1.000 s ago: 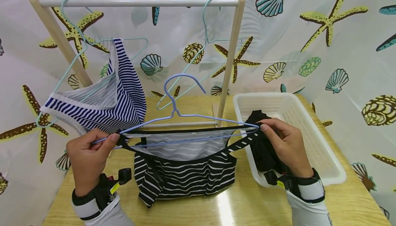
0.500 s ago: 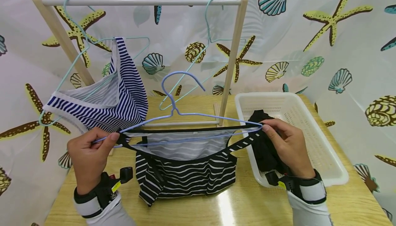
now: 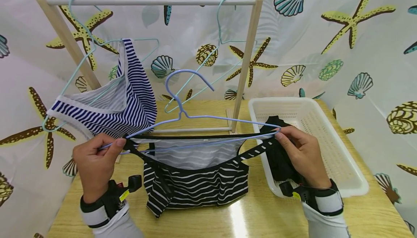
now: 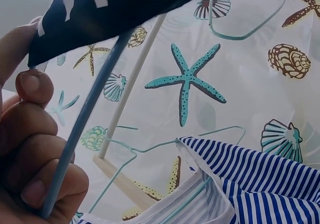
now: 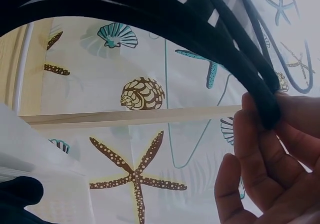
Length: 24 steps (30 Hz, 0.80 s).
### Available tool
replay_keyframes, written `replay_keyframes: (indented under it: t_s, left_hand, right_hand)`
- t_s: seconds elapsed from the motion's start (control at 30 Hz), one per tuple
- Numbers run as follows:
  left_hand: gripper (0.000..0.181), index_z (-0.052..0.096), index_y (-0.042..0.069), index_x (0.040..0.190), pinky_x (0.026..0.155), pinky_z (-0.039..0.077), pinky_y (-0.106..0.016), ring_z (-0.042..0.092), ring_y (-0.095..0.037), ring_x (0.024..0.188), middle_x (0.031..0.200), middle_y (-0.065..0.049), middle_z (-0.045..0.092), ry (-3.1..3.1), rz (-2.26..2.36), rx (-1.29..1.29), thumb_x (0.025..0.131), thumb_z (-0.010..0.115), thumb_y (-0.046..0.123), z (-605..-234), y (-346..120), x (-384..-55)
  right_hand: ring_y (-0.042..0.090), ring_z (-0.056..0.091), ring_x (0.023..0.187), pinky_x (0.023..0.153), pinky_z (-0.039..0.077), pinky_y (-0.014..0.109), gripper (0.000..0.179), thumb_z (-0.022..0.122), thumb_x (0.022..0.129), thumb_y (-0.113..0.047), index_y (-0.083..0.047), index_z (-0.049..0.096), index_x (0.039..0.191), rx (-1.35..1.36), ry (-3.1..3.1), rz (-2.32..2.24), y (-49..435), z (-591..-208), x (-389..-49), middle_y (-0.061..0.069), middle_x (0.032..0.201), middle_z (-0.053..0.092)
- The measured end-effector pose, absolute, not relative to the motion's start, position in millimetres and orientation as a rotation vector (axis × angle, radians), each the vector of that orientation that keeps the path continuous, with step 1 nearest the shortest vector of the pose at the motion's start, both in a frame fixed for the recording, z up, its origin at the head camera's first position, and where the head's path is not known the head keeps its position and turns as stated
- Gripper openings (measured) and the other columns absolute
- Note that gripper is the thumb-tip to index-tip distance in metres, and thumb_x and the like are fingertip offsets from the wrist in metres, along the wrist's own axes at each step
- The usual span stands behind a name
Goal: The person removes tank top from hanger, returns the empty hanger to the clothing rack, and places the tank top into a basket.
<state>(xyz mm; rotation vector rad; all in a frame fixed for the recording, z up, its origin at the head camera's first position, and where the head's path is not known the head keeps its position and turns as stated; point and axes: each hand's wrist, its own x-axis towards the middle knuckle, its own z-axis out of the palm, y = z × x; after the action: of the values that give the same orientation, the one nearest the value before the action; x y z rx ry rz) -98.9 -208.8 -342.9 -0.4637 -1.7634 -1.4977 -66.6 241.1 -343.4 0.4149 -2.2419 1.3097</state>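
A black-and-white striped tank top (image 3: 198,187) hangs stretched between both hands, its neck opening facing up. A periwinkle-blue clothes hanger (image 3: 224,117) lies across that opening, hook upward. My left hand (image 3: 96,162) pinches the left strap together with the hanger's left end; in the left wrist view the hanger bar (image 4: 85,119) crosses its curled fingers. With thumb and fingertips, my right hand (image 3: 304,154) pinches the right strap (image 5: 250,79). The hanger's right end reaches those fingertips in the head view; whether they touch it I cannot tell.
Behind stands a wooden drying rack (image 3: 150,1). A blue-and-white striped garment (image 3: 140,89) hangs on a mint hanger (image 3: 76,69) at left; another mint hanger (image 3: 219,24) hangs at right. A white plastic basket (image 3: 338,154) holds black cloth (image 3: 278,165). Below is a wooden table (image 3: 195,227).
The hanger's hook has risen and tilted slightly left, and its right end has shifted up and right toward the right fingertips. Both hands keep their hold.
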Motion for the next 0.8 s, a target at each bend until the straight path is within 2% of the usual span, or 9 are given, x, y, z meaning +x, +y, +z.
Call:
replay_keyframes:
  t_s: [0.23,0.43,0.8]
  left_hand:
    - [0.028,0.056,-0.001,0.056,0.04,0.019,-0.017,0.027,-0.002,0.042,0.048,0.005,0.032,-1.76,-1.512,-0.47,0.077,0.073,-0.006,-342.9,-206.8,-100.6]
    - [0.027,0.058,-0.001,0.057,0.041,0.018,-0.017,0.027,-0.002,0.041,0.048,0.005,0.032,-1.752,-1.514,-0.47,0.079,0.073,-0.004,-343.1,-206.2,-100.3]
    - [0.029,0.055,0.0,0.057,0.042,0.022,-0.017,0.03,-0.002,0.044,0.05,0.002,0.036,-1.777,-1.5,-0.499,0.079,0.074,-0.003,-344.5,-201.9,-103.9]
  right_hand:
    - [0.008,0.061,0.084,0.076,0.047,0.015,0.011,0.064,0.087,0.01,0.002,0.068,0.093,0.451,-2.253,1.291,239.5,-345.1,-66.5,0.007,0.09,0.067]
    - [0.006,0.057,0.077,0.068,0.045,0.015,0.014,0.066,0.086,0.008,-0.003,0.07,0.094,0.468,-2.273,1.247,237.0,-345.0,-67.7,0.013,0.085,0.066]
    - [0.002,0.062,0.085,0.076,0.047,0.013,0.023,0.067,0.082,0.013,-0.001,0.071,0.099,0.478,-2.284,1.232,233.3,-344.6,-68.4,0.007,0.091,0.069]
